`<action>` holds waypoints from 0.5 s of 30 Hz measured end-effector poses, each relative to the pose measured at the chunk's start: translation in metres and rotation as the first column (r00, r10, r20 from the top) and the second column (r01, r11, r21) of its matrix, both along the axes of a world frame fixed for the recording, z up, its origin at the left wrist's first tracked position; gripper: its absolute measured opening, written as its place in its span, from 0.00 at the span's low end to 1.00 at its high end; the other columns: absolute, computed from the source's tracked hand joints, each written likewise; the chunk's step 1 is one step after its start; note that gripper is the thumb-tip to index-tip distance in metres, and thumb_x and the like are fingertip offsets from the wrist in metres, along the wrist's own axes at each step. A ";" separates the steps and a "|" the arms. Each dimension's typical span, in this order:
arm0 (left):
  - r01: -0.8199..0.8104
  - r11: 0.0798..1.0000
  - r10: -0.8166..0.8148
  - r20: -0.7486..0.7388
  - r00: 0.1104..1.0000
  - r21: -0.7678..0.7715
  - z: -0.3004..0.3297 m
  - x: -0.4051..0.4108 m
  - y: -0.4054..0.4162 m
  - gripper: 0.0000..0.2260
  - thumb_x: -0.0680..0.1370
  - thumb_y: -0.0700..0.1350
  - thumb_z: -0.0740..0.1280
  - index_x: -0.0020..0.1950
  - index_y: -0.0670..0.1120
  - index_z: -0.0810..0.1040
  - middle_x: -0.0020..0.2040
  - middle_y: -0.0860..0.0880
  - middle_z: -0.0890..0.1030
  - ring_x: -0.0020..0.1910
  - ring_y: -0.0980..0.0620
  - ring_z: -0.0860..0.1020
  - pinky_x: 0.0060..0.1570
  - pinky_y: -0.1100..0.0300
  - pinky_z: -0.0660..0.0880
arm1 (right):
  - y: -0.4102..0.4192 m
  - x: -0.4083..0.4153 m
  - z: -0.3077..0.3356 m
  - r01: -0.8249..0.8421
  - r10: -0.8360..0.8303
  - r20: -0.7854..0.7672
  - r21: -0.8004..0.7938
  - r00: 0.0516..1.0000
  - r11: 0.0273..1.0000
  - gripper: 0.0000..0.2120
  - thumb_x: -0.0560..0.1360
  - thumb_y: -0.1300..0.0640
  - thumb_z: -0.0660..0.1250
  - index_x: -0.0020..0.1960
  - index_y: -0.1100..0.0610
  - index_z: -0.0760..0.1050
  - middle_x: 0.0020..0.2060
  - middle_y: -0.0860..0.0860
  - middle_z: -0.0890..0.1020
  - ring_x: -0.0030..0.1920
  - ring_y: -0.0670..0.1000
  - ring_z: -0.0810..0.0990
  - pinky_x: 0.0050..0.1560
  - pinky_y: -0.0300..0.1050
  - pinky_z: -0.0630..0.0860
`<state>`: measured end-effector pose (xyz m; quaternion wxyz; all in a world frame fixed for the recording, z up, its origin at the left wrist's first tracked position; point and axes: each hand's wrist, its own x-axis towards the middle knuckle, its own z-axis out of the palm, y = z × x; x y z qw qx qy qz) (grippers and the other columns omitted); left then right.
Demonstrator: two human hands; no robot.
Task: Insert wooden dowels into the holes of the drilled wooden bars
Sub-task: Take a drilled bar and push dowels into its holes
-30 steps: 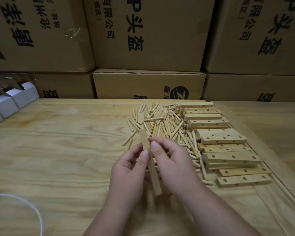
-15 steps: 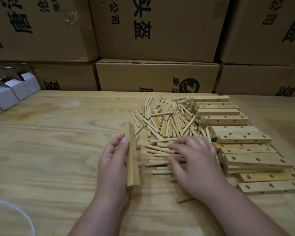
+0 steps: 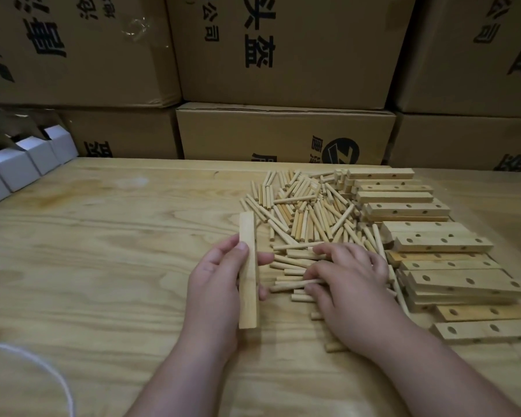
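My left hand grips a plain wooden bar, held nearly upright just above the table, its holes not visible from here. My right hand lies palm down on the near edge of a loose pile of wooden dowels, thumb and fingers pinching one dowel that lies flat. To the right of the pile, several drilled wooden bars are stacked in a row running toward me.
The work sits on a light plywood table. Stacked cardboard cartons wall off the far edge. White folded boxes line the far left. A white cord curls at the near left.
My right hand let go of the bar and dropped onto the dowel pile, then closed on one dowel. My left hand carried the bar a little to the left.
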<state>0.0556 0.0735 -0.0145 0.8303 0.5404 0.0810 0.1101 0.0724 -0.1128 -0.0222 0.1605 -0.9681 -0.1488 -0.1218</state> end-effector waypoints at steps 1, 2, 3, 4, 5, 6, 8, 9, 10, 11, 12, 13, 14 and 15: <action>0.010 1.000 -0.009 -0.008 1.000 0.013 0.000 0.001 -0.001 0.08 0.82 0.44 0.65 0.60 0.48 0.78 0.45 0.40 0.87 0.24 0.50 0.76 0.24 0.60 0.74 | 0.000 0.001 0.000 0.005 -0.005 0.016 0.010 1.000 1.000 0.05 0.79 0.44 0.65 0.52 0.40 0.77 0.67 0.36 0.69 0.71 0.43 0.57 0.72 0.51 0.45; 0.016 1.000 -0.016 -0.014 1.000 0.027 0.000 0.001 -0.001 0.07 0.82 0.43 0.65 0.60 0.48 0.78 0.44 0.40 0.87 0.25 0.50 0.76 0.24 0.60 0.74 | -0.001 0.001 -0.001 0.008 -0.009 0.039 0.023 0.999 1.000 0.04 0.79 0.44 0.64 0.52 0.40 0.77 0.66 0.35 0.70 0.70 0.43 0.59 0.72 0.51 0.46; 0.021 0.999 -0.020 -0.016 1.000 0.037 0.000 0.001 -0.002 0.07 0.82 0.43 0.65 0.59 0.48 0.79 0.44 0.40 0.87 0.25 0.50 0.77 0.24 0.61 0.75 | -0.001 0.002 -0.001 0.012 -0.014 0.065 0.042 0.998 0.999 0.04 0.79 0.45 0.64 0.52 0.40 0.77 0.63 0.35 0.71 0.69 0.43 0.60 0.71 0.50 0.47; 0.025 0.999 -0.024 -0.015 1.000 0.046 0.000 0.001 -0.002 0.07 0.83 0.43 0.65 0.59 0.49 0.79 0.44 0.40 0.87 0.26 0.51 0.77 0.24 0.61 0.75 | -0.002 0.002 -0.001 0.015 -0.021 0.093 0.067 0.995 0.998 0.04 0.79 0.45 0.64 0.52 0.40 0.77 0.61 0.35 0.72 0.67 0.42 0.62 0.70 0.49 0.48; 0.030 0.998 -0.030 -0.013 0.999 0.055 0.000 0.001 -0.002 0.07 0.83 0.44 0.64 0.58 0.49 0.80 0.44 0.40 0.87 0.27 0.51 0.78 0.24 0.61 0.75 | -0.002 0.003 0.000 0.016 -0.028 0.121 0.097 0.992 0.995 0.05 0.78 0.45 0.64 0.51 0.40 0.77 0.58 0.34 0.72 0.65 0.42 0.63 0.68 0.48 0.49; 0.036 0.997 -0.036 -0.010 0.999 0.062 -0.001 0.001 -0.003 0.07 0.83 0.44 0.63 0.58 0.50 0.80 0.44 0.40 0.87 0.27 0.51 0.78 0.24 0.61 0.75 | -0.003 0.003 0.000 0.013 -0.033 0.148 0.129 0.988 0.992 0.04 0.78 0.46 0.64 0.51 0.41 0.77 0.56 0.34 0.73 0.62 0.41 0.64 0.65 0.46 0.51; 0.045 0.997 -0.045 -0.007 0.999 0.068 -0.001 0.001 -0.003 0.08 0.83 0.44 0.63 0.57 0.50 0.82 0.44 0.40 0.87 0.27 0.50 0.77 0.25 0.60 0.75 | -0.003 0.004 0.001 0.009 -0.047 0.196 0.188 0.979 0.982 0.04 0.78 0.47 0.65 0.52 0.41 0.77 0.51 0.34 0.75 0.57 0.38 0.65 0.61 0.44 0.51; 0.047 0.997 -0.046 -0.006 0.999 0.069 -0.002 0.001 -0.003 0.09 0.83 0.44 0.62 0.57 0.50 0.82 0.44 0.40 0.87 0.27 0.49 0.77 0.25 0.60 0.75 | -0.004 0.004 0.001 0.010 -0.059 0.215 0.222 0.975 0.975 0.04 0.78 0.48 0.66 0.52 0.42 0.78 0.49 0.33 0.75 0.55 0.37 0.65 0.61 0.43 0.52; 0.048 0.996 -0.048 -0.006 0.999 0.069 -0.002 0.001 -0.003 0.09 0.83 0.44 0.62 0.56 0.50 0.82 0.44 0.40 0.87 0.27 0.49 0.77 0.25 0.59 0.76 | -0.004 0.004 0.001 0.010 -0.073 0.234 0.261 0.969 0.965 0.05 0.78 0.49 0.67 0.53 0.43 0.79 0.47 0.32 0.75 0.53 0.36 0.66 0.61 0.42 0.52; 0.050 0.996 -0.050 -0.007 0.999 0.068 -0.002 0.002 -0.003 0.09 0.83 0.43 0.63 0.56 0.50 0.82 0.45 0.40 0.87 0.27 0.49 0.78 0.25 0.59 0.76 | -0.004 0.003 0.001 0.005 -0.084 0.253 0.299 0.964 0.954 0.05 0.78 0.50 0.68 0.53 0.44 0.80 0.44 0.31 0.74 0.52 0.35 0.67 0.61 0.41 0.52; 0.055 0.996 -0.054 -0.010 0.998 0.066 -0.003 0.002 -0.003 0.09 0.83 0.43 0.63 0.57 0.51 0.82 0.46 0.40 0.87 0.27 0.48 0.78 0.25 0.58 0.77 | -0.004 0.003 0.001 -0.004 -0.092 0.271 0.331 0.958 0.944 0.05 0.78 0.51 0.69 0.53 0.45 0.80 0.43 0.29 0.74 0.50 0.33 0.67 0.61 0.40 0.53; 0.060 0.996 -0.059 -0.014 0.998 0.067 -0.004 0.002 -0.003 0.09 0.84 0.43 0.62 0.58 0.51 0.82 0.46 0.41 0.87 0.28 0.48 0.79 0.26 0.58 0.77 | -0.004 0.002 0.001 -0.015 -0.094 0.288 0.356 0.953 0.934 0.05 0.78 0.52 0.69 0.53 0.46 0.81 0.43 0.28 0.73 0.49 0.32 0.68 0.61 0.39 0.53; 0.065 0.995 -0.064 -0.018 0.998 0.070 -0.005 0.003 -0.003 0.10 0.84 0.43 0.62 0.59 0.51 0.82 0.47 0.42 0.87 0.29 0.48 0.80 0.28 0.58 0.78 | -0.002 0.002 0.002 -0.031 -0.092 0.305 0.375 0.948 0.926 0.05 0.78 0.53 0.69 0.53 0.47 0.81 0.43 0.28 0.73 0.49 0.31 0.69 0.61 0.40 0.54; 0.070 0.995 -0.068 -0.020 0.997 0.075 -0.005 0.003 -0.004 0.10 0.84 0.43 0.61 0.59 0.51 0.82 0.48 0.42 0.87 0.29 0.48 0.80 0.28 0.58 0.78 | -0.001 0.002 0.002 -0.050 -0.086 0.322 0.391 0.943 0.919 0.05 0.79 0.54 0.69 0.53 0.48 0.81 0.43 0.29 0.73 0.49 0.31 0.70 0.61 0.41 0.55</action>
